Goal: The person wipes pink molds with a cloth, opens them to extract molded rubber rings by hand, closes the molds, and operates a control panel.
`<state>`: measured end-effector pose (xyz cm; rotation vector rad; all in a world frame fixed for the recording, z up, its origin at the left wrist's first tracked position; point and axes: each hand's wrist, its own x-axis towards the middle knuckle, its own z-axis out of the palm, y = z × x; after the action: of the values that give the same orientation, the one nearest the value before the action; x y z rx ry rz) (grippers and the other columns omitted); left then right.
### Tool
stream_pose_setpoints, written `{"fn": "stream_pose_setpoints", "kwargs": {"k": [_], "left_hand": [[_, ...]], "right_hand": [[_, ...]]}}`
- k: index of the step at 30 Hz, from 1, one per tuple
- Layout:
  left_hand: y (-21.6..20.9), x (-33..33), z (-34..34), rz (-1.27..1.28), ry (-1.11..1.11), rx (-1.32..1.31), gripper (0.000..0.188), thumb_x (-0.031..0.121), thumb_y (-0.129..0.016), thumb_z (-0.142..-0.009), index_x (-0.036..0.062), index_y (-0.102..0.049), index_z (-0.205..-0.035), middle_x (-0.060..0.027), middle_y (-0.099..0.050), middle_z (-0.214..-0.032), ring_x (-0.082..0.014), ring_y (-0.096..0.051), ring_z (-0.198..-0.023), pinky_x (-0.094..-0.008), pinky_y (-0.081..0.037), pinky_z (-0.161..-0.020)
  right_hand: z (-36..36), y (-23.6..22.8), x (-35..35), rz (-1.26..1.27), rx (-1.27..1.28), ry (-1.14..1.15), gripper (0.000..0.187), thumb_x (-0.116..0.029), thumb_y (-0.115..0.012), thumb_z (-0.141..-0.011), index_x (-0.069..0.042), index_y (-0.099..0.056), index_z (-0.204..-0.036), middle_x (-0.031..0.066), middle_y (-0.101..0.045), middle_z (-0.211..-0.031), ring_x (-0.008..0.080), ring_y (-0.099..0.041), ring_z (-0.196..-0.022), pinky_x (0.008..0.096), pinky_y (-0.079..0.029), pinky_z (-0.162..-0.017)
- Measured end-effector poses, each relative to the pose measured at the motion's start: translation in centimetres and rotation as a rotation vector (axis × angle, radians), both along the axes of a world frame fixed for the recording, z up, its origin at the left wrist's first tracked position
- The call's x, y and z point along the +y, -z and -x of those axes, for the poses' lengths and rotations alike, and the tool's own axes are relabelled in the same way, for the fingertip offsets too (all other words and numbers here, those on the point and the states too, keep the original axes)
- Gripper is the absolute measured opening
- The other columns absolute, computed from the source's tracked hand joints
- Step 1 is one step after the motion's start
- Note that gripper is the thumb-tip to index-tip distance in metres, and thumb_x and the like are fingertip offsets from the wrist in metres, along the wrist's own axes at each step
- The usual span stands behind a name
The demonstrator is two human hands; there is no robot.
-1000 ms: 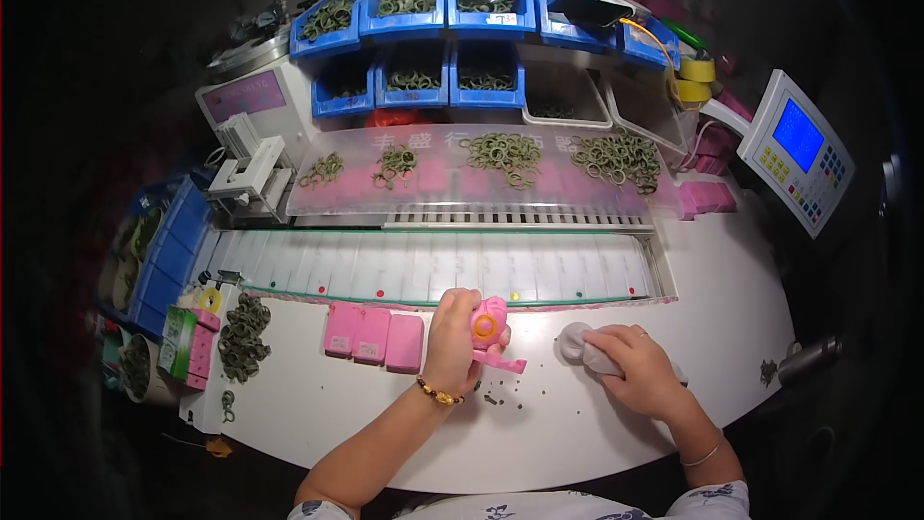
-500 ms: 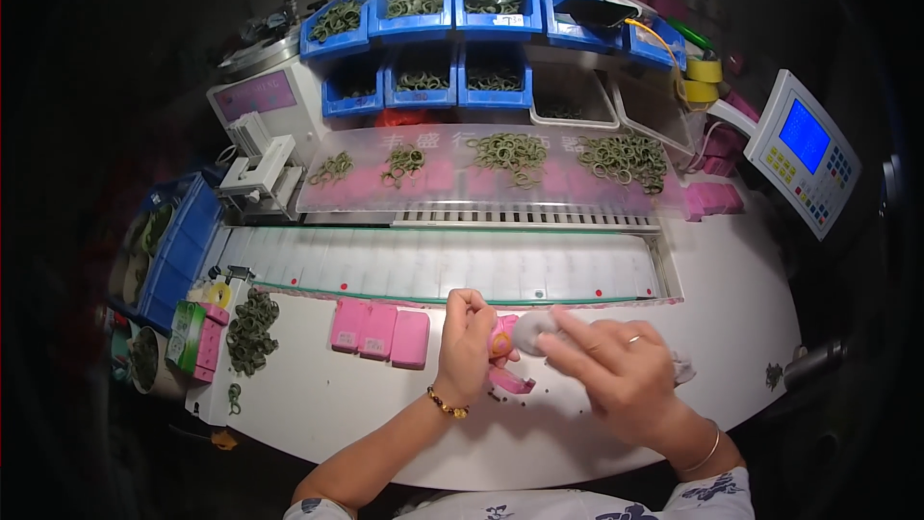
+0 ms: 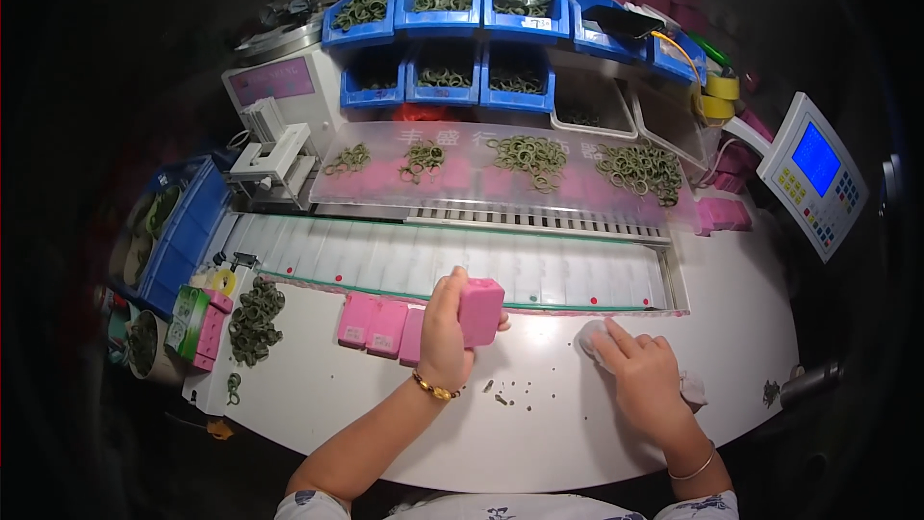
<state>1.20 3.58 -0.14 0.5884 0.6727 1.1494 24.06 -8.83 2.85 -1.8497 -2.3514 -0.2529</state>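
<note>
My left hand [image 3: 446, 332] is closed round a pink block-shaped mould [image 3: 483, 311], held upright above the white table with its broad face to the right. The fingertips show past its right edge. Lower and to the right, my right hand [image 3: 637, 366] has its fingers over a grey rounded pad [image 3: 592, 338] at the table surface; part of the pad is hidden under them. Further pink moulds [image 3: 388, 326] lie in a row left of my left hand, one partly covered by it. Small dark crumbs [image 3: 520, 396] are scattered on the table between my hands.
Behind lies a long white tray [image 3: 433, 255] with a green edge. Blue bins [image 3: 443, 77] of green rings stand above a translucent shelf [image 3: 462, 169] bearing more ring piles. A control panel [image 3: 813, 169] is at right. Green rings [image 3: 257, 323] are heaped at left; a whitish lump [image 3: 692, 388] sits by my right wrist.
The pink mould, earlier bent open in my left hand, is now closed and raised upright. My right hand has moved away from it to the right and down with the grey pad.
</note>
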Motion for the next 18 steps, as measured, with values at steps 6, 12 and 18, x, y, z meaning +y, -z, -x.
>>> {"fn": "stream_pose_setpoints", "kwargs": {"k": [6,12,18], "left_hand": [[0.0,-1.0,0.0,0.003,0.15,-0.131,0.029,0.032,-0.055,-0.097,0.0057,-0.049,-0.107,-0.0078,-0.061,-0.098,-0.0203,-0.062,-0.089,-0.0399,-0.054,-0.085],[-0.1,-2.5,-0.6,-0.252,0.133,0.095,0.027,0.025,-0.061,-0.096,0.0043,-0.05,-0.11,-0.0043,-0.061,-0.102,-0.0082,-0.058,-0.091,-0.0244,-0.049,-0.081],[0.8,-1.8,0.4,-0.531,0.084,0.067,0.023,0.01,-0.067,-0.09,0.0057,-0.054,-0.109,-0.0021,-0.057,-0.105,-0.0099,-0.055,-0.1,-0.0259,-0.046,-0.09]], "right_hand": [[1.0,-1.1,1.1,-0.007,0.169,0.005,0.049,-0.001,-0.067,-0.075,-0.006,-0.057,-0.122,0.0154,-0.059,-0.125,0.031,-0.06,-0.096,0.0401,-0.044,-0.083],[4.5,-1.5,4.4,0.088,0.877,-0.161,0.047,-0.011,-0.073,-0.08,-0.002,-0.057,-0.123,0.0135,-0.06,-0.122,0.0261,-0.058,-0.108,0.0357,-0.046,-0.086],[8.0,-1.4,4.9,-0.055,1.115,-0.201,0.049,-0.017,-0.08,-0.074,-0.003,-0.058,-0.116,0.0097,-0.065,-0.104,0.0205,-0.061,-0.092,0.032,-0.049,-0.073]]}}
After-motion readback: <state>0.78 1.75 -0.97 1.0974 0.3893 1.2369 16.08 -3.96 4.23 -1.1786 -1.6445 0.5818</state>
